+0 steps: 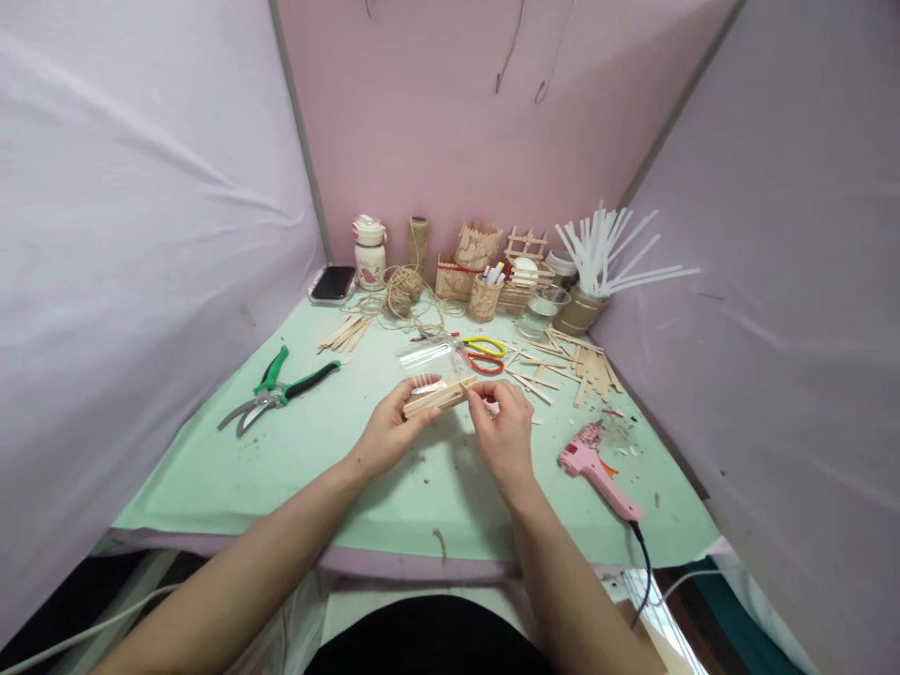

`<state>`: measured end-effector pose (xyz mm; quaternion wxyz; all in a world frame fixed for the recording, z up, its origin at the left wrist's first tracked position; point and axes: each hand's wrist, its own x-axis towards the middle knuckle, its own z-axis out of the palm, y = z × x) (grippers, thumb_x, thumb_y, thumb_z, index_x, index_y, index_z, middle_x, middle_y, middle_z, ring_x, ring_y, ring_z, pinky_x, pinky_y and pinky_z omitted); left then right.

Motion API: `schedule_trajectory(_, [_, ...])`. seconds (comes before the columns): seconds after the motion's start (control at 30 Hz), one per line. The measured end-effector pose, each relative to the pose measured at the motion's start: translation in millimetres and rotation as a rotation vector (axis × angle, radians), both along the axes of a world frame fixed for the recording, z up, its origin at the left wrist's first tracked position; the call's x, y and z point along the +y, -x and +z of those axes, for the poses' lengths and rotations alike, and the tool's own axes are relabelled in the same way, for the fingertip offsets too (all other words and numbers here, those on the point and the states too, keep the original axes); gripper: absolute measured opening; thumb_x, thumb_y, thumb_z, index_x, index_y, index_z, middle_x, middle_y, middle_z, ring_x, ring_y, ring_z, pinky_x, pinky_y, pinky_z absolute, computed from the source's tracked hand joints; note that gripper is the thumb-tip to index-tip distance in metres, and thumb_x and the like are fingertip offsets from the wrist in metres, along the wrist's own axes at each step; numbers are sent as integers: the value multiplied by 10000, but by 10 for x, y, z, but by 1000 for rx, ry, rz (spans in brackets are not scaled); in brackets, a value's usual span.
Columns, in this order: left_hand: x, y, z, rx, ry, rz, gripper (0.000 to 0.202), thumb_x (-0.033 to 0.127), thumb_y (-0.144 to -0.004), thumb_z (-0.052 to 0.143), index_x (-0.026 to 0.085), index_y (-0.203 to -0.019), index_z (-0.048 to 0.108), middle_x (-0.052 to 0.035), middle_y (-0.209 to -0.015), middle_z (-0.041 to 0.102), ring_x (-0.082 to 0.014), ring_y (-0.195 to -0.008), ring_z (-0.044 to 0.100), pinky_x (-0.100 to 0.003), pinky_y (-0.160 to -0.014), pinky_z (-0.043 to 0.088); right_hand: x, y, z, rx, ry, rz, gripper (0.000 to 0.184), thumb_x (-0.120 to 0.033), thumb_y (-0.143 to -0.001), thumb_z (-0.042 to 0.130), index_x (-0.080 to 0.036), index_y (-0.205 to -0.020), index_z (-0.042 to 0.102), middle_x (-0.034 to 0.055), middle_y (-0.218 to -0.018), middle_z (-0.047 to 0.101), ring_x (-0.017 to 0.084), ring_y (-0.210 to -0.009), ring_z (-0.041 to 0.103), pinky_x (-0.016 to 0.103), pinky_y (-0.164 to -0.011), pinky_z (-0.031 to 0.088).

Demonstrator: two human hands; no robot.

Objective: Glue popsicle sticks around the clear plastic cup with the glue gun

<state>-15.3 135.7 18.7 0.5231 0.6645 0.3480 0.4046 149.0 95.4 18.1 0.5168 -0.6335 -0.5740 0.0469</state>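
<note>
Over the middle of the green table (281,469), both my hands hold a small bundle of wooden craft sticks (437,397). My left hand (391,429) grips the bundle's left end with curled fingers. My right hand (501,429) pinches its right end, thumb and fingers pressed together. Just beyond the sticks lies a clear plastic bag (430,360).
Green-handled pliers (277,387) lie at the left. A pink glue gun (597,469) with its cord rests at the right. Yellow and red scissors (484,354), loose sticks (583,364), a twine ball (402,289), a bottle (369,251), a phone (332,282), baskets and white glue sticks (605,248) line the back.
</note>
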Motion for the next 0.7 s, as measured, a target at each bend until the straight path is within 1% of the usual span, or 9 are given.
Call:
schedule_trajectory(0.1, [1, -4, 13, 0, -5, 15, 547, 450, -802, 661, 141, -1232, 525, -123, -1161, 686, -277, -1075, 645, -373, -910, 507, -57, 31, 27, -12, 15, 49, 106, -257, -872, 566, -210, -789, 614, 14, -800, 663, 208, -848, 578, 380, -836, 354])
schedule_trajectory(0.2, [20, 2, 13, -14, 1, 39, 554, 451, -796, 663, 148, -1238, 523, -118, -1176, 674, -269, -1074, 642, -378, -931, 496, -155, 56, 93, 36, -42, 116, 110, -267, -891, 571, -215, -799, 603, 10, -822, 656, 198, -857, 577, 365, -837, 367])
schedule_trajectory(0.27, [40, 19, 12, -11, 13, 69, 550, 451, -791, 661, 157, -1234, 523, -103, -1159, 672, -253, -1040, 645, -366, -909, 498, -207, 39, 134, 92, -114, 77, 116, -288, -908, 557, -219, -823, 593, 15, -840, 641, 195, -862, 573, 355, -833, 383])
schedule_trajectory(0.33, [58, 42, 18, -1, 22, 99, 536, 445, -786, 660, 170, -1224, 520, -77, -1110, 677, -228, -987, 645, -338, -861, 502, -223, -19, 144, 119, -142, 0, 121, -311, -918, 537, -222, -847, 580, 29, -873, 631, 203, -882, 568, 355, -831, 389])
schedule_trajectory(0.4, [70, 65, 32, -1, 45, 116, 528, 436, -776, 669, 183, -1213, 513, -50, -1048, 682, -206, -930, 643, -307, -810, 499, -198, -105, 103, 89, -84, -52, 136, -325, -917, 515, -223, -849, 575, 39, -877, 636, 213, -873, 570, 369, -828, 377])
schedule_trajectory(0.5, [77, 88, 62, -12, 91, 124, 545, 434, -748, 696, 195, -1199, 506, -31, -992, 687, -192, -871, 647, -280, -754, 491, -119, -227, -46, -47, 115, -78, 138, -325, -905, 503, -217, -878, 585, 37, -835, 666, 216, -799, 582, 403, -832, 326])
schedule_trajectory(0.57, [78, 94, 76, -10, 102, 131, 545, 433, -736, 704, 198, -1189, 512, -28, -982, 689, -193, -857, 651, -275, -736, 489, -73, -271, -162, -144, 222, -67, 129, -312, -897, 508, -215, -884, 592, 31, -800, 682, 212, -754, 584, 402, -813, 299])
schedule_trajectory(0.63, [80, 99, 75, -10, 96, 133, 531, 425, -738, 701, 200, -1184, 520, -25, -974, 690, -192, -848, 654, -272, -732, 491, -48, -280, -248, -203, 273, -33, 140, -293, -885, 523, -216, -798, 601, 22, -728, 677, 209, -720, 575, 385, -780, 281])
schedule_trajectory(0.7, [86, 107, 63, -11, 76, 126, 516, 413, -749, 693, 199, -1188, 527, -28, -989, 688, -191, -863, 654, -272, -747, 497, -45, -268, -277, -224, 283, -6, 194, -268, -875, 534, -216, -703, 607, 24, -696, 666, 212, -726, 570, 376, -762, 267])
